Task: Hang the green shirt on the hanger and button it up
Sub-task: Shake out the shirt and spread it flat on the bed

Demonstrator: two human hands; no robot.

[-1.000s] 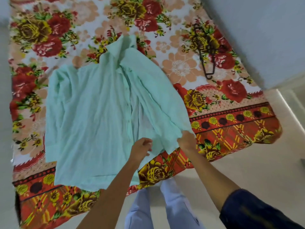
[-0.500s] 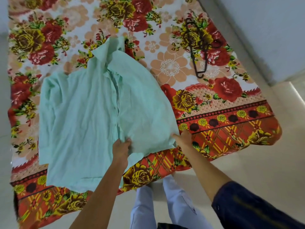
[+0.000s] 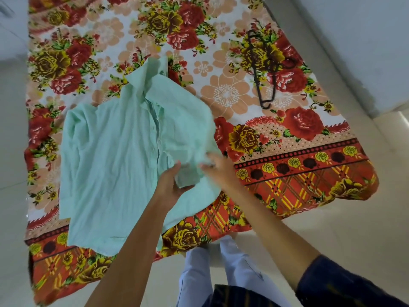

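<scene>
A person's two hands work at the lower front of a green shirt (image 3: pixel 115 165) spread flat on a flower-patterned bed sheet (image 3: pixel 221 94), seen from a head-worn camera looking down. The left hand (image 3: pixel 170 185) grasps a fold of the shirt's cloth near the hem, thumb on top and fingers curled beneath it. The right hand (image 3: pixel 218 168), just beside the left and blurred, lies on the shirt's right front panel; whether its fingers pinch the fabric or merely press it cannot be told. The shirt stretches away from the hands, collar at the far end, its button placket running from the collar toward the left hand, one sleeve folded along the side left of the hands. A dark hanger (image 3: pixel 263 69) lies on the sheet well beyond and to the right of the right hand, apart from the shirt. Pale trousers (image 3: pixel 234 273) and a dark blue sleeve (image 3: pixel 345 282) show below the arms, over a light tiled floor (image 3: pixel 332 231).
</scene>
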